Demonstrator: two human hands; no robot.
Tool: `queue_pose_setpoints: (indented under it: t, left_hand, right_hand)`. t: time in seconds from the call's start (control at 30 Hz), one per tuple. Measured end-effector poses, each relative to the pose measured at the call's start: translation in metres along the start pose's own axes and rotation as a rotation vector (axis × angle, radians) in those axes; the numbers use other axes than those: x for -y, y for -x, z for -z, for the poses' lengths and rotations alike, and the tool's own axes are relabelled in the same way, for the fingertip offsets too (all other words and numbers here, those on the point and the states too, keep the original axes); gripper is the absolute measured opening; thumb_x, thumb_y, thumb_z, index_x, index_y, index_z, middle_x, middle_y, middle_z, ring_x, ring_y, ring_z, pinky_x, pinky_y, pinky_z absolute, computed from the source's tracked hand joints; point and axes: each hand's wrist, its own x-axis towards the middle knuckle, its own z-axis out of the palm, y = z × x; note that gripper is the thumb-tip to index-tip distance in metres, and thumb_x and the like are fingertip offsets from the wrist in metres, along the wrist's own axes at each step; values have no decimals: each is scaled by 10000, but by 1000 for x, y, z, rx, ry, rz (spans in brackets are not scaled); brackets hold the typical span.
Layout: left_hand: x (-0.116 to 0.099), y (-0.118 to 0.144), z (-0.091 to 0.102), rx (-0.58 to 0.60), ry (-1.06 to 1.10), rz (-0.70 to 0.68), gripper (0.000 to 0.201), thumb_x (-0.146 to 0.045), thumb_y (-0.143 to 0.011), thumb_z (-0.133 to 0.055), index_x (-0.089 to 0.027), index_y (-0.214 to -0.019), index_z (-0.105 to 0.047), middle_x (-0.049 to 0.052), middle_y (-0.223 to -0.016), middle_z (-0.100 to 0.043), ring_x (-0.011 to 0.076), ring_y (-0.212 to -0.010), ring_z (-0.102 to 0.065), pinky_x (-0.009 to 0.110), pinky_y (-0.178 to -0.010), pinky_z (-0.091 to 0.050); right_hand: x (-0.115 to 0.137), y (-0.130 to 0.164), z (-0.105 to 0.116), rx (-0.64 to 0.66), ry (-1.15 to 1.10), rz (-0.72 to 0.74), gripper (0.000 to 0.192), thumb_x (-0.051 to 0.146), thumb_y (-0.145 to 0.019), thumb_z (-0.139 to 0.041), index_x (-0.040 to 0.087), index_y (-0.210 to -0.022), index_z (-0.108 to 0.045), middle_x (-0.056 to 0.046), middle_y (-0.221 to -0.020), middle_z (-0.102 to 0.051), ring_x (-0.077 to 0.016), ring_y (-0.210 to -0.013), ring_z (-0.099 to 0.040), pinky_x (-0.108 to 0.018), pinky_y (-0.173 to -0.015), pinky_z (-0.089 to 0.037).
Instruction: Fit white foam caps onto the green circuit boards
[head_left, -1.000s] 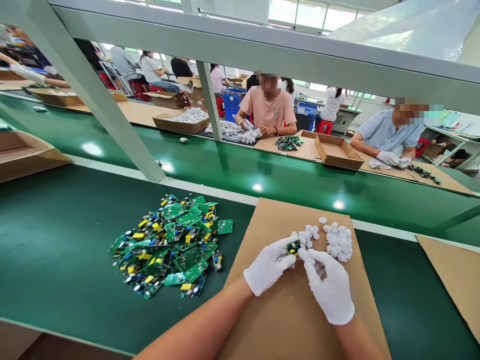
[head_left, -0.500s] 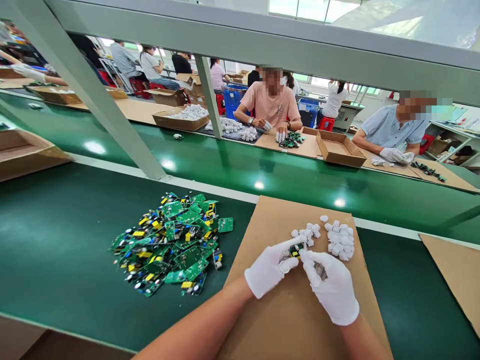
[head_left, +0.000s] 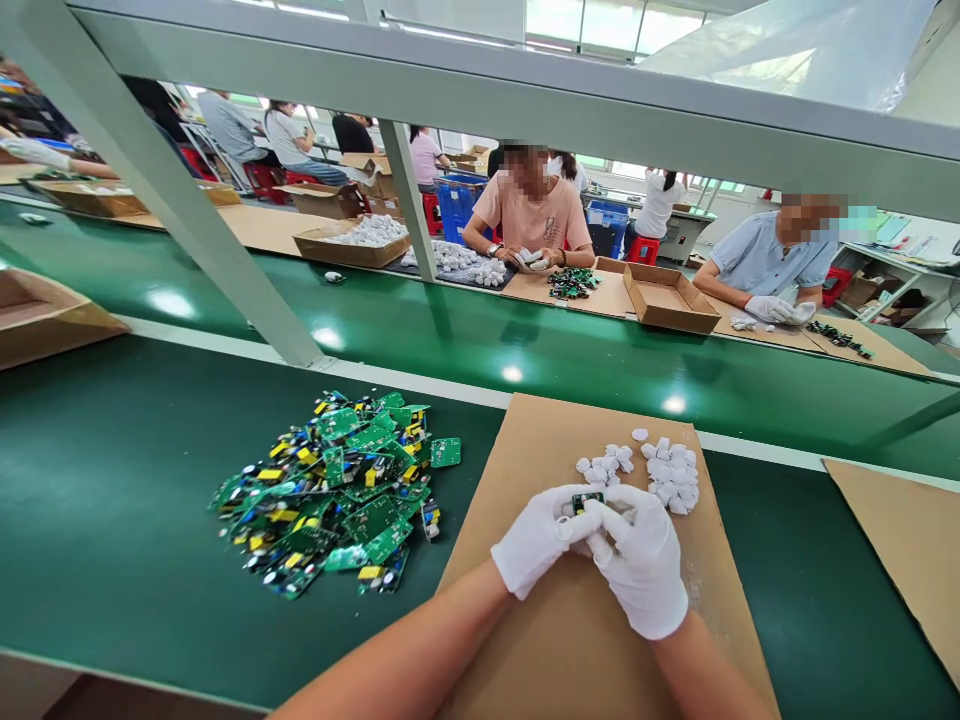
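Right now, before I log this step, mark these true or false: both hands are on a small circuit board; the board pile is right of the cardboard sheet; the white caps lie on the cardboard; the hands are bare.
1. Both the left hand and right hand pinch a small circuit board. True.
2. The board pile is right of the cardboard sheet. False: it lies left, on the green belt.
3. The white caps lie on the cardboard. True.
4. The hands are bare. False: both wear white gloves.
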Motion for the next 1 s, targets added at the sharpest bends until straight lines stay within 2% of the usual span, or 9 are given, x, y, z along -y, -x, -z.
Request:
queue_pose_setpoints:
  t: [0.1, 0.23, 0.43, 0.53, 0.63, 0.73, 0.83, 0.9, 1.0]
  left_hand:
    - [3, -4, 1, -8, 18, -31, 375, -420, -681, -680, -99, -870, -638, 54, -733, -616, 123, -641, -539, 238, -590, -433]
    - [6, -7, 4, 19, 29, -39, 293, -393, -694, -676, -122, -759, -588, -5, -609, -536, 77, -515, -477, 208, -496, -415]
    - [9, -5, 5, 46, 94, 38, 292, -382, -712, -663, -135, -849, -589, 0, -656, -516, 83, -518, -504, 209, -472, -454]
    - [9, -4, 4, 100, 261, 96, 295, -413, -753, -610, -154, -892, -582, 16, -711, -535, 105, -586, -546, 261, -565, -489]
    - [7, -1, 2, 144, 347, 74, 339, -418, -781, -576, -171, -1014, -569, 38, -788, -559, 128, -685, -565, 321, -681, -491]
    - [3, 2, -1, 147, 275, 39, 338, -375, -767, -612, -168, -1031, -564, 35, -809, -552, 125, -727, -552, 313, -713, -479]
    - [0, 1, -2, 129, 237, 41, 294, -385, -752, -623, -149, -924, -586, 26, -773, -531, 105, -659, -527, 259, -624, -471]
    - [-1, 0, -1, 102, 185, 27, 273, -395, -751, -614, -137, -836, -594, 24, -745, -518, 93, -609, -500, 218, -533, -438]
    - [-2, 1, -1, 79, 19, -33, 297, -417, -788, -557, -134, -863, -605, 41, -755, -541, 104, -609, -496, 198, -474, -396]
  right_hand:
    - [3, 1, -4, 89, -166, -30, 247, 214, -735, -616, 272, -965, -681, -85, -1175, -546, -243, -940, -559, -379, -780, -483]
    - [-2, -1, -5, 154, -369, -73, 442, 231, -780, -585, 248, -1219, -533, -92, -1202, -557, -250, -1094, -516, -409, -914, -453]
    - [-8, -2, -7, 47, -444, -45, 288, 223, -785, -600, 282, -1066, -630, -67, -1153, -597, -234, -1043, -565, -399, -865, -490]
    - [-10, -3, -9, 10, -495, -46, 291, 193, -789, -594, 269, -1069, -620, -74, -1152, -594, -224, -1032, -574, -395, -868, -493]
    - [-10, -3, -9, -13, -499, -48, 302, 136, -798, -565, 270, -1065, -613, -72, -1181, -578, -213, -1043, -567, -399, -877, -488]
    - [-9, -3, -7, -38, -436, -59, 275, 153, -780, -592, 289, -1013, -644, -58, -1170, -594, -225, -1058, -559, -411, -888, -479]
    - [-6, -5, -3, 83, -524, -106, 261, 208, -792, -580, 284, -1031, -654, -62, -1243, -554, -239, -1103, -539, -399, -917, -465]
    - [-5, -5, -1, 189, -671, -179, 344, 264, -822, -541, 268, -1163, -585, -77, -1293, -516, -246, -1137, -517, -393, -924, -462]
    - [-3, -5, -1, 212, -823, -362, 506, 311, -837, -523, 231, -1325, -416, -100, -1248, -557, -240, -1085, -556, -376, -874, -495]
